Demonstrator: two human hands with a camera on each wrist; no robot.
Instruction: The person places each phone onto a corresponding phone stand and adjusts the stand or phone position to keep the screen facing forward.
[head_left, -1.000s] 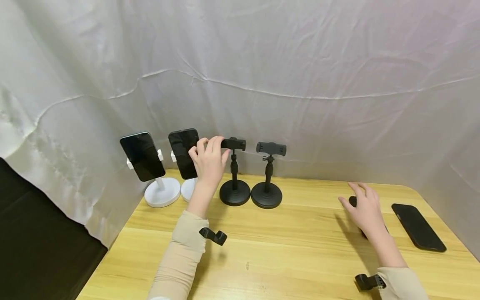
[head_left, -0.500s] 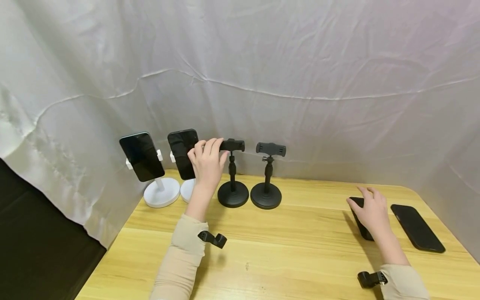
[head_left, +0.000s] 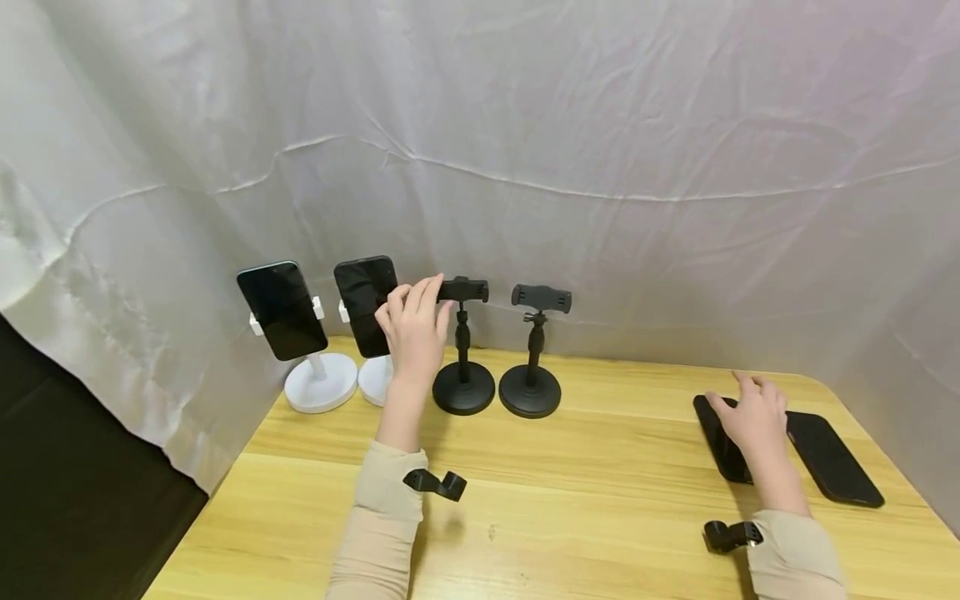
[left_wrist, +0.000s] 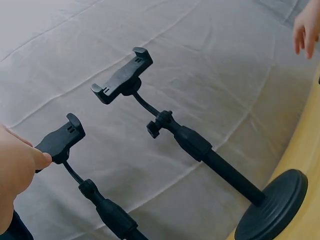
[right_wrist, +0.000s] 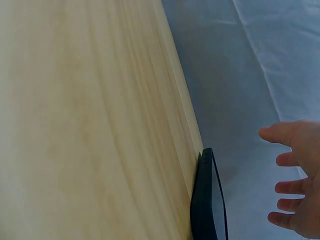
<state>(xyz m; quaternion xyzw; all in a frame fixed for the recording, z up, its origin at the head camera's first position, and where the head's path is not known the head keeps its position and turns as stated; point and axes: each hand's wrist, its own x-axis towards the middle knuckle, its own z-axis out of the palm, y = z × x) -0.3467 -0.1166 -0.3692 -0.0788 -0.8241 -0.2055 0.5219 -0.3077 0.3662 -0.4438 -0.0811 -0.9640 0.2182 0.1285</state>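
In the head view my left hand [head_left: 412, 329] grips the left end of the clamp on a black phone stand [head_left: 463, 388]. The left wrist view shows the thumb pressed on that clamp [left_wrist: 62, 140]; the other fingers are mostly hidden there. My right hand [head_left: 756, 421], fingers spread, is over two dark phones at the table's right. Partly hidden by it is the left phone [head_left: 720, 446]; the right phone [head_left: 836, 458] lies flat beside. In the right wrist view the right hand [right_wrist: 305, 185] holds nothing and is apart from a phone [right_wrist: 204, 200].
A second black phone stand [head_left: 530, 391] with a bare clamp stands just right of the gripped one. Two white stands hold phones upright: the far-left phone [head_left: 283, 310] and the phone beside it [head_left: 367, 304], partly behind my left hand. A grey curtain [head_left: 637, 250] closes the back.
My right hand has shifted to the right, uncovering more of the left phone. The left hand keeps its grip on the stand's clamp, and both have edged slightly left in view.
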